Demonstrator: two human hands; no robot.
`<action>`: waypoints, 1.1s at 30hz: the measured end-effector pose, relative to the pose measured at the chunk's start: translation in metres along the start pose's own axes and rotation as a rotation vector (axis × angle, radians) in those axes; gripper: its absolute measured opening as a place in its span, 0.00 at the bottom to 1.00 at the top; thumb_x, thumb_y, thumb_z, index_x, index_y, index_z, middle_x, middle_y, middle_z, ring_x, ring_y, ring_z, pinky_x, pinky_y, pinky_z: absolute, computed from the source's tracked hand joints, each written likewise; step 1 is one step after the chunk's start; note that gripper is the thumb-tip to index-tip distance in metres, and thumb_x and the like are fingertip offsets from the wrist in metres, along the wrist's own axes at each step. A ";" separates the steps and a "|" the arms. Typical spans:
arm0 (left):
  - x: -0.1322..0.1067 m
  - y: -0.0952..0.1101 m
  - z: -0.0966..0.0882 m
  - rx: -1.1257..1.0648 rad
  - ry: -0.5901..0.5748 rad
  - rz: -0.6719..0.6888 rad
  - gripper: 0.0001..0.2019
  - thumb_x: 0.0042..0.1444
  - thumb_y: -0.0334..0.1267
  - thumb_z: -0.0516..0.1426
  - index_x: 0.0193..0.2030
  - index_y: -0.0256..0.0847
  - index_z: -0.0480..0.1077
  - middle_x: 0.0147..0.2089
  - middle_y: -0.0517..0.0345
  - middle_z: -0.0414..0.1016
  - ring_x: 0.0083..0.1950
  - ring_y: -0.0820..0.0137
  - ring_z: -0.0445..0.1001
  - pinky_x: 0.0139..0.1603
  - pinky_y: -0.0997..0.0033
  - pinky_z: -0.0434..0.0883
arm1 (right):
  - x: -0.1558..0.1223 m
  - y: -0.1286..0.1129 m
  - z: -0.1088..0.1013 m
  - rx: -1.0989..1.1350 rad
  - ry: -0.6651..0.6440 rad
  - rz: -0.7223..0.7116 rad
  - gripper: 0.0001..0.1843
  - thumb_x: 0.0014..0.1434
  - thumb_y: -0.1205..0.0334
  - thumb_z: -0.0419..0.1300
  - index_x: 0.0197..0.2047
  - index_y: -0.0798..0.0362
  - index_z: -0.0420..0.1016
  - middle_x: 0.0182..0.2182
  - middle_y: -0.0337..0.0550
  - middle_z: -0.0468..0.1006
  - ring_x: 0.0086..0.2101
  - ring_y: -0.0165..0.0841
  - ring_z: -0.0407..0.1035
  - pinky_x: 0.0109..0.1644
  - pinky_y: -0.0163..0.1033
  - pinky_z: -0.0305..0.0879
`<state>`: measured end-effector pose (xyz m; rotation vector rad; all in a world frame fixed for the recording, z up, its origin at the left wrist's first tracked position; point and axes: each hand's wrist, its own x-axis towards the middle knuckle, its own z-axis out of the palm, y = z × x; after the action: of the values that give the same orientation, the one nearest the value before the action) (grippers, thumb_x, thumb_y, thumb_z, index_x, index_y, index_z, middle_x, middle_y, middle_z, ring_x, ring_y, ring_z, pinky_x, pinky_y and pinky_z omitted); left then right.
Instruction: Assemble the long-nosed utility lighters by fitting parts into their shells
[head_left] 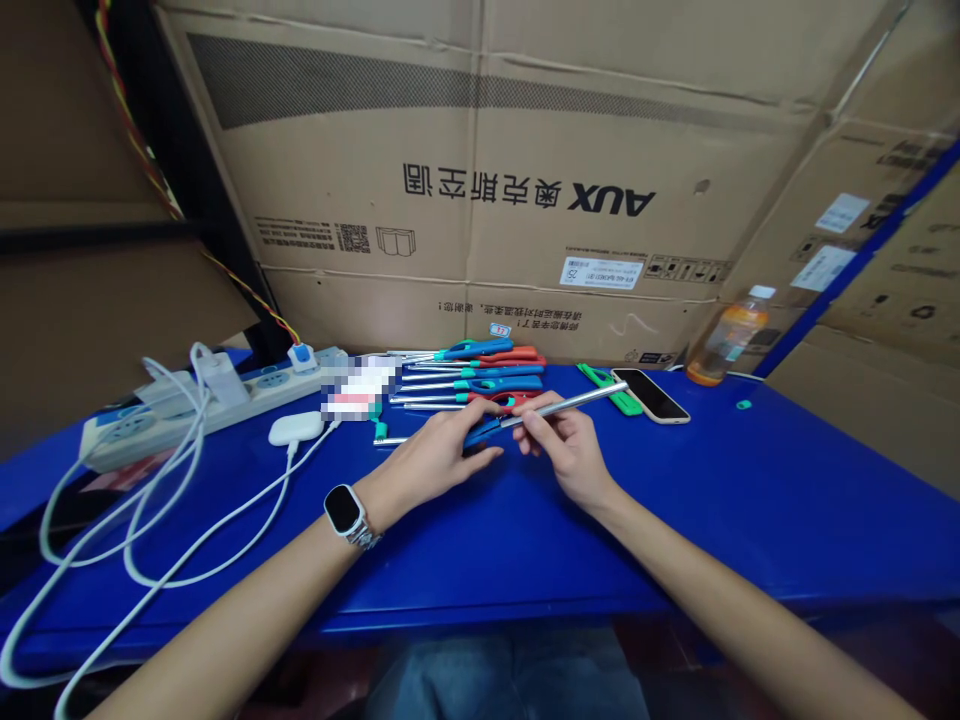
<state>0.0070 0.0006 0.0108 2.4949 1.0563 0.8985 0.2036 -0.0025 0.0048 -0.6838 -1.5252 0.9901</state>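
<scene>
Between my two hands is a long-necked lighter with a blue handle and a metal tube (585,401) pointing right and slightly up. My left hand (442,445) is closed around the blue handle, much of which its fingers hide. The fingers of my right hand (566,445) pinch the lighter where the tube meets the handle. Just beyond my hands lie several more lighters, among them a blue one (506,384) and a red one (525,355), tubes toward the left. Another metal tube (390,441) shows partly behind my left hand, with a small green piece (381,430) beside it.
A phone (651,396) lies at the right, next to a green tool (619,395). Farther right stand a bottle of orange drink (727,340) and a small green bit (743,405). At left are a power strip (247,395), white cables and a white case (295,428). Cardboard (525,130) walls the back.
</scene>
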 end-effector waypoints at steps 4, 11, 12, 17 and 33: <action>-0.002 0.005 0.000 0.080 -0.034 -0.003 0.20 0.64 0.39 0.56 0.62 0.43 0.60 0.44 0.53 0.77 0.38 0.65 0.78 0.36 0.69 0.71 | 0.000 0.000 -0.002 0.037 0.012 0.021 0.15 0.59 0.49 0.64 0.37 0.53 0.75 0.25 0.39 0.75 0.23 0.27 0.68 0.25 0.33 0.62; -0.003 0.010 0.001 0.216 -0.039 0.020 0.21 0.64 0.36 0.53 0.63 0.41 0.57 0.38 0.54 0.78 0.33 0.64 0.78 0.31 0.71 0.67 | -0.003 -0.001 -0.001 -0.045 0.026 -0.040 0.14 0.60 0.50 0.63 0.35 0.53 0.75 0.26 0.38 0.74 0.23 0.27 0.68 0.27 0.34 0.66; -0.003 0.009 0.001 0.206 -0.032 0.012 0.21 0.64 0.37 0.53 0.63 0.41 0.56 0.38 0.54 0.77 0.33 0.64 0.77 0.31 0.71 0.67 | -0.003 -0.001 -0.001 -0.052 0.022 -0.041 0.14 0.60 0.50 0.63 0.35 0.53 0.75 0.26 0.38 0.74 0.23 0.27 0.69 0.27 0.34 0.66; -0.001 0.006 0.002 -0.024 -0.016 -0.036 0.23 0.62 0.36 0.55 0.62 0.43 0.55 0.37 0.58 0.75 0.34 0.67 0.75 0.33 0.71 0.68 | -0.002 -0.001 -0.002 -0.048 -0.001 0.001 0.16 0.59 0.47 0.63 0.35 0.53 0.74 0.26 0.39 0.75 0.23 0.28 0.68 0.25 0.34 0.65; 0.001 0.007 0.005 -0.100 0.095 0.039 0.13 0.65 0.40 0.55 0.54 0.42 0.69 0.49 0.53 0.79 0.47 0.64 0.78 0.48 0.67 0.72 | -0.001 -0.003 0.003 -0.071 0.067 -0.034 0.15 0.59 0.48 0.64 0.34 0.53 0.74 0.25 0.38 0.75 0.23 0.27 0.67 0.27 0.34 0.66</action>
<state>0.0149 -0.0037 0.0105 2.4197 0.9698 1.0640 0.2012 -0.0056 0.0071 -0.7317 -1.5145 0.8830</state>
